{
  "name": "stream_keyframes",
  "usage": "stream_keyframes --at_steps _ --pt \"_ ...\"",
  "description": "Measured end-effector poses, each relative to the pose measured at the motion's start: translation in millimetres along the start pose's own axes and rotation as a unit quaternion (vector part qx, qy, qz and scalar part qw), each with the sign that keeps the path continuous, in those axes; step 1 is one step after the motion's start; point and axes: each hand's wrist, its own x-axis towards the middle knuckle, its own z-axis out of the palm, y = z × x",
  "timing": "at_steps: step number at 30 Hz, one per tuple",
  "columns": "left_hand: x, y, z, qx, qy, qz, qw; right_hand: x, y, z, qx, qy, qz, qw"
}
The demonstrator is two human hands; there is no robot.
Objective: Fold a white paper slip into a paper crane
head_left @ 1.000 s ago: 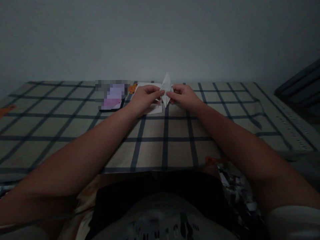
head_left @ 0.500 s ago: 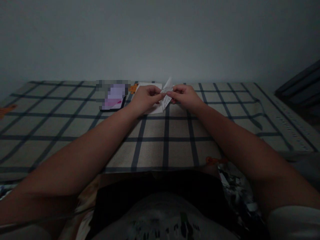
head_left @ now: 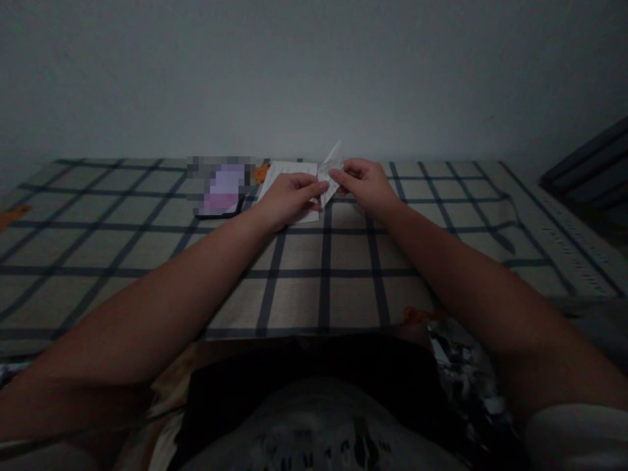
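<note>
A small folded piece of white paper [head_left: 333, 165] is held up between both hands, its pointed tip upward. My left hand [head_left: 292, 197] pinches its lower left edge between thumb and fingers. On the other side my right hand [head_left: 364, 181] grips its right edge, thumb in front and fingers curled behind. Under and behind my left hand lies a flat white sheet [head_left: 299, 167] with faint marks on it, partly covered by that hand. The folds of the held paper are partly hidden by the fingers.
A phone [head_left: 223, 190] with a lit, blurred pinkish screen lies left of the sheet. The table is covered by a checked cloth [head_left: 299, 297] with dark lines. A plain wall [head_left: 314, 78] rises behind, and a dark slatted object [head_left: 589, 163] stands at the far right.
The folded paper has turned and risen slightly, showing more of its face. My right hand has shifted a little up and away from my left, whose fingers have moved slightly.
</note>
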Motion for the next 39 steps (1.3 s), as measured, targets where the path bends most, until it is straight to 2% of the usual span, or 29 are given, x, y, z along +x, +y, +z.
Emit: stream_keyframes --at_steps 6,13,17,25,34,39 --pt "1 1 -0.4 -0.002 -0.009 -0.007 1.000 -3 -4 2 -0.010 0.001 -0.001 1.000" --pt "-2 5 -1.1 0.052 0.023 0.007 0.998 -1 4 4 -0.002 0.003 -0.015 1.000" --pt "-2 5 -1.2 0.039 0.022 0.014 0.999 -1 4 5 -0.005 0.012 -0.017 1.000" --pt "-3 2 3.0 -0.054 -0.032 0.002 0.998 0 0 4 0.016 0.037 -0.010 0.999" --pt "-3 3 1.6 -0.037 -0.050 -0.003 0.998 4 10 3 0.004 0.040 -0.055 0.998" --pt "-6 9 3.4 -0.004 -0.027 -0.006 1.000 3 10 2 -0.004 0.043 -0.053 0.998"
